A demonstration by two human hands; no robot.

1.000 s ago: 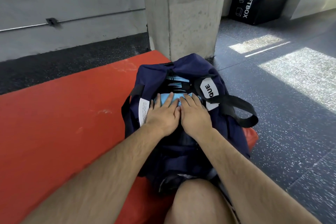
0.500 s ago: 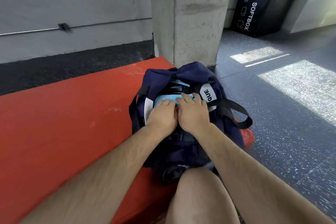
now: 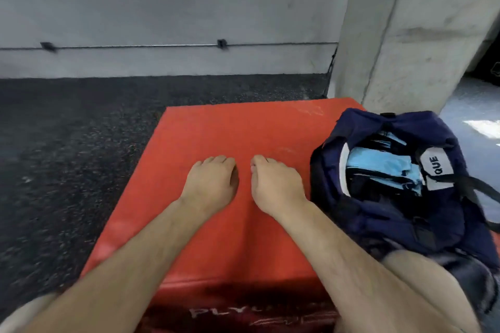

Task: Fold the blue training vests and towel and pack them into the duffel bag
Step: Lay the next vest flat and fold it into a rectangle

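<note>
The left hand (image 3: 209,184) and right hand (image 3: 276,186) rest palm-down on the red plyo box (image 3: 216,130), fingers (image 3: 216,161) loosely bent, holding nothing. Beside the right hand, the open duffel bag (image 3: 392,224) contains folded blue vests (image 3: 378,167).

A red padded box (image 3: 216,130) stands on the dark speckled floor (image 3: 67,157). The navy duffel bag (image 3: 378,224) sits at its right edge. The left hand (image 3: 209,184) and right hand (image 3: 276,186) rest on top, side by side.

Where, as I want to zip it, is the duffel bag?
In the head view the duffel bag sits right of the right hand on the red mat, near the pillar.
</note>
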